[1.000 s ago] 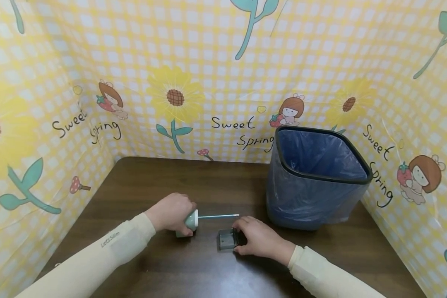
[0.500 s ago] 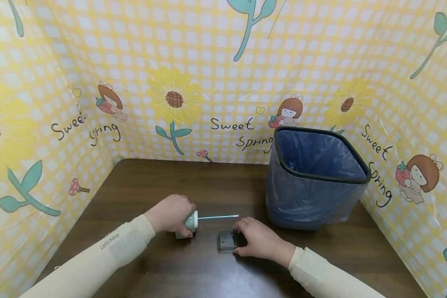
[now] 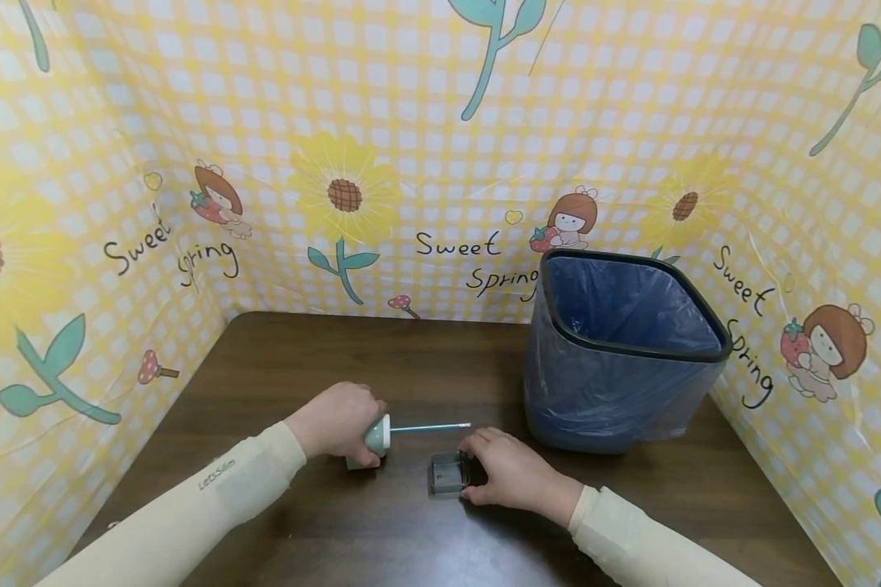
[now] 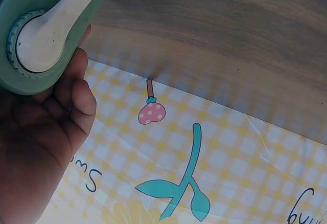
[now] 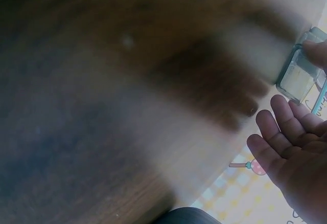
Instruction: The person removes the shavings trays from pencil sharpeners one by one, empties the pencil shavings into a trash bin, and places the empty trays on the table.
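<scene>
In the head view my left hand (image 3: 338,420) grips a green and white crank pencil sharpener (image 3: 376,438) on the table. A light-blue pencil (image 3: 429,427) sticks out of its white front, pointing right. The left wrist view shows the sharpener's white crank (image 4: 43,45) on the green body, fingers curled beneath it. My right hand (image 3: 517,473) holds the right end of a small see-through grey drawer (image 3: 448,474) between thumb and fingers, close over the table. In the right wrist view the thumb lies on the drawer (image 5: 297,80); the other fingers (image 5: 281,134) extend below it.
A blue bin (image 3: 595,399) lined with a clear bag and topped by a dark rim stands at the right of the brown table (image 3: 323,350). Yellow checked sheeting (image 3: 440,163) with printed flowers walls in the back and both sides.
</scene>
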A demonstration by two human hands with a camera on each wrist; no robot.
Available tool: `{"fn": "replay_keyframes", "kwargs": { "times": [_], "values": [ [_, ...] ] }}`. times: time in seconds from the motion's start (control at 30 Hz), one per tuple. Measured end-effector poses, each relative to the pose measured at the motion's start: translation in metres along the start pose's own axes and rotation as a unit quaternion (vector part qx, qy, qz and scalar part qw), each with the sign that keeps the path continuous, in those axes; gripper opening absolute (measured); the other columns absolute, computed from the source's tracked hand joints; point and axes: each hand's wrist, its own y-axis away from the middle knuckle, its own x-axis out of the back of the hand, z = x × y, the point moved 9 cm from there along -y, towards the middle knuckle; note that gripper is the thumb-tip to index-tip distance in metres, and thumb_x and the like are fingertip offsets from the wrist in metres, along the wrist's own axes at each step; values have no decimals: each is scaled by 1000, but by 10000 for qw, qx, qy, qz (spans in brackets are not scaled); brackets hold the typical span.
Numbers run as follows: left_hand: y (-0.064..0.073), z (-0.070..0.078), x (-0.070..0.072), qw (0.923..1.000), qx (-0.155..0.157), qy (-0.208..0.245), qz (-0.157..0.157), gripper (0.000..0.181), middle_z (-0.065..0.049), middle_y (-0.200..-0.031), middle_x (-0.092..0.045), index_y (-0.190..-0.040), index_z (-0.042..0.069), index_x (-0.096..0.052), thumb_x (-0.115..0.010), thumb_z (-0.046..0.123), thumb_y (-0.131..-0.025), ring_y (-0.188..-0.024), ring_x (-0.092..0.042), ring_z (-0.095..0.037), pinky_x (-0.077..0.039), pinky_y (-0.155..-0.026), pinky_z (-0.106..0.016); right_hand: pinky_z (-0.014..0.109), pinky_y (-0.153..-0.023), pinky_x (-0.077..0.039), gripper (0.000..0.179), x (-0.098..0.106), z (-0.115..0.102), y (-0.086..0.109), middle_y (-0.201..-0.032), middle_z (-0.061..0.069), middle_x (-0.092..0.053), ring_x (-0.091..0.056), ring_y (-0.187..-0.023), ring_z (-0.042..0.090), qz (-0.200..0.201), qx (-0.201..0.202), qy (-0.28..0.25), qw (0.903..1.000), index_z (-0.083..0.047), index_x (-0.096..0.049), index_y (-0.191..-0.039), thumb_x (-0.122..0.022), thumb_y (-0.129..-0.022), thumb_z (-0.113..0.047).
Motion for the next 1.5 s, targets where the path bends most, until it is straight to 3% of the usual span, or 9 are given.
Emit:
{"fn": "replay_keyframes", "kwargs": {
  "times": [0.67, 0.97, 1.5],
  "values": [
    [5, 0, 5, 9998, 157, 99, -82, 60, 4, -83, -69, -100, 12, -72, -87, 61, -68, -78, -58, -15, -55, -72, -35, 34, -96, -52, 59, 2, -9, 1, -112, -1, -66, -61, -105, 15, 232, 485, 693, 9961, -12, -65, -124, -80, -82, -51],
    [9, 3, 8, 9994, 348, 26, 76, 62, 0, -87, -70, -103, 10, -70, -88, 58, -68, -83, -60, -20, -55, -74, -39, 36, -98, -51, 60, 3, -11, 4, -113, -1, -66, -61, -106, 16, 188, 524, 924, 9942, -13, -65, -126, -78, -84, -55],
    [15, 0, 5, 9933, 885, 707, 223, 62, -3, -93, -71, -106, 8, -67, -92, 49, -67, -85, -58, -23, -53, -74, -44, 37, -97, -52, 65, 5, -16, 2, -113, 0, -66, -62, -107, 17, 368, 758, 1247, 9886, -11, -66, -125, -79, -82, -58]
  ]
}}
